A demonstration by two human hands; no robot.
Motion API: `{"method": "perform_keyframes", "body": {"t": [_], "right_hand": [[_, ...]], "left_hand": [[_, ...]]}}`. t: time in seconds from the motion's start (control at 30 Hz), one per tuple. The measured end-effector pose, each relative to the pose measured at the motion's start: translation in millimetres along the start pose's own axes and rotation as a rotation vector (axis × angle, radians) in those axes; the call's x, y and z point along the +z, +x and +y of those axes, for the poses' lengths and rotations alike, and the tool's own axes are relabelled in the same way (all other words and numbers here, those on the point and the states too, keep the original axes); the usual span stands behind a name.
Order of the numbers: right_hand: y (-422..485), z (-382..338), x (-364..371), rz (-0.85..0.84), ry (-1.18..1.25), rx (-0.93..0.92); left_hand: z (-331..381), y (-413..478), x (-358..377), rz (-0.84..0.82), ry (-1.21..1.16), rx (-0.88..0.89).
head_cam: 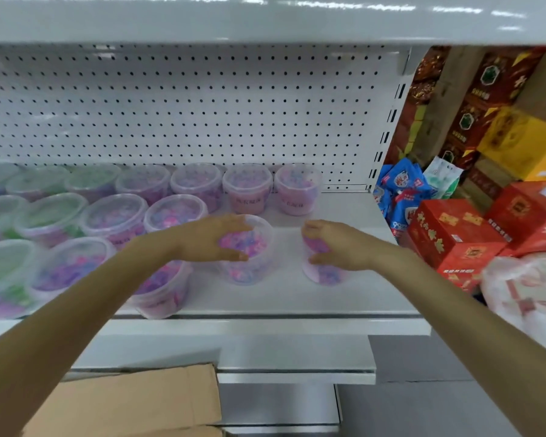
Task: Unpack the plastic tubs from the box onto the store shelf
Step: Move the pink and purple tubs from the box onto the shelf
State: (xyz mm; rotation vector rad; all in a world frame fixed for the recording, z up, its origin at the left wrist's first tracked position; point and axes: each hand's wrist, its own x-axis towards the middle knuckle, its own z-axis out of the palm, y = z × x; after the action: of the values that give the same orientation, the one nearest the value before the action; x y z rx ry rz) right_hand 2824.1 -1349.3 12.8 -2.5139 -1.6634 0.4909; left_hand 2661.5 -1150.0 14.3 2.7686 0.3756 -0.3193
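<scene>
gripping one tub each on the shelf [344,298]: left hand [215,238] wraps over the lid of the left tub [249,266], right hand [338,247] clamps the right tub [322,272]. thin clear plastic, probably light and slick, so i'd hold under the rim.

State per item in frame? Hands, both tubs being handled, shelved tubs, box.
left hand: grip closed over the left tub, from above
left tub: upright on shelf, lidded
right hand: grip closed round the right tub
right tub: tilted, on shelf
shelved tubs: upright, lidded, in rows
cardboard box: flap open
</scene>
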Motion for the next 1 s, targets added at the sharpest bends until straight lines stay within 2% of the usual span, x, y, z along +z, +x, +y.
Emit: {"method": "perform_keyframes", "body": {"t": [0.1, 0.2, 0.27, 0.37, 0.4, 0.43, 0.5, 0.57, 0.63, 0.7, 0.8, 0.9, 0.93, 1.0], "right_hand": [[-3.8, 4.0, -17.0, -0.081, 0.032, -0.039], [-7.3, 3.9, -18.7, 0.016, 0.120, -0.041], [-4.3, 3.2, -10.3, 0.023, 0.106, 0.003], [-1.9, 3.1, -0.1, 0.051, -0.022, 0.028], [-2.3, 3.3, 0.4, 0.066, -0.045, 0.026], [-3.4, 3.8, 0.2, 0.078, -0.055, 0.018], [-4.7, 5.0, 0.6, 0.081, -0.056, 0.009], [-4.8, 5.9, 1.4, 0.076, -0.053, 0.003], [-2.7, 6.5, 2.2, 0.073, -0.042, -0.006], [-0.4, 5.9, 2.1, 0.056, -0.022, -0.006], [2.7, 5.5, 1.1, 0.032, -0.027, 0.003], [5.3, 5.6, 0.0, 0.019, -0.005, 0.025], [5.9, 5.5, 0.1, 0.014, 0.004, 0.032], [7.0, 6.0, 0.8, 0.014, 0.016, 0.037]], "left_hand": [[-4.6, 3.3, 2.2, -0.079, 0.036, 0.001], [-3.5, 2.2, 3.3, -0.077, 0.110, -0.023], [3.7, 3.5, 9.1, 0.053, 0.245, -0.080], [30.3, 12.3, 27.1, 0.307, 0.618, -0.232], [38.8, 15.5, 30.5, 0.366, 0.663, -0.246], [44.0, 16.2, 29.9, 0.399, 0.655, -0.253], [38.4, 12.4, 18.5, 0.359, 0.571, -0.250], [18.5, 3.3, 0.9, 0.212, 0.324, -0.186], [0.2, -8.0, -12.7, -0.011, 0.047, -0.111], [-15.6, -11.6, -14.2, -0.073, 0.000, -0.023], [-22.1, -8.1, -3.4, 0.064, 0.150, -0.033], [4.9, -1.3, 11.3, 0.333, 0.592, -0.101], [14.6, 0.5, 15.0, 0.394, 0.650, -0.102], [21.7, 0.0, 12.6, 0.448, 0.569, -0.102]]}}
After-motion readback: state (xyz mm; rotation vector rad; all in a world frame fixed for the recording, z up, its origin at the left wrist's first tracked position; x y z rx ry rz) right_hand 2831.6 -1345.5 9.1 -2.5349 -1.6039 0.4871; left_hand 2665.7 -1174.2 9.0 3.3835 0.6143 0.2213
